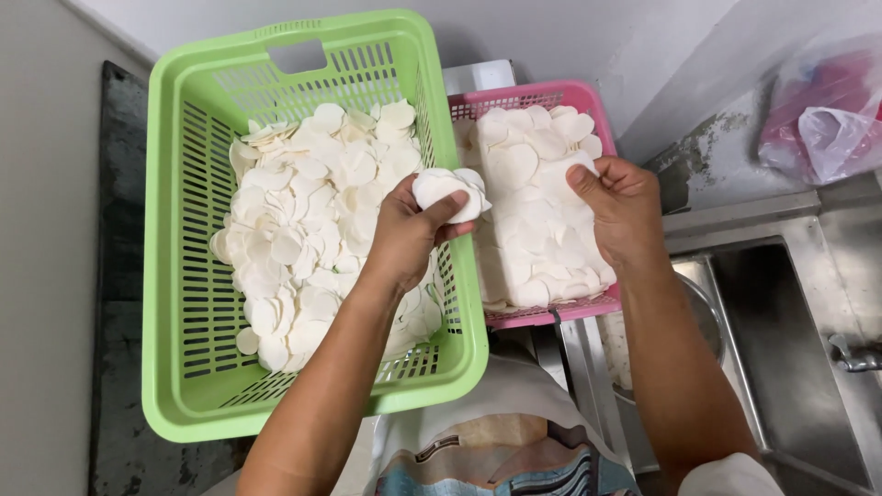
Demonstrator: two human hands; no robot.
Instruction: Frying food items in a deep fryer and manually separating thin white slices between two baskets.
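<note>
My left hand [404,234] holds a small stack of white round wafers [446,191] over the right rim of a green plastic basket [179,276]. That basket is filled with loose white discs [308,220]. My right hand [620,209] hovers over a pink basket [551,94] and pinches a white disc [574,168] at the top of its pile. The pink basket holds more white discs [533,239], packed closely together.
A steel sink [790,340] lies at the right, with a tap handle [854,354] near its edge. A plastic bag [827,110] with red contents sits on the ledge at upper right. A folded cloth [496,441] shows below the baskets. A wall runs along the left.
</note>
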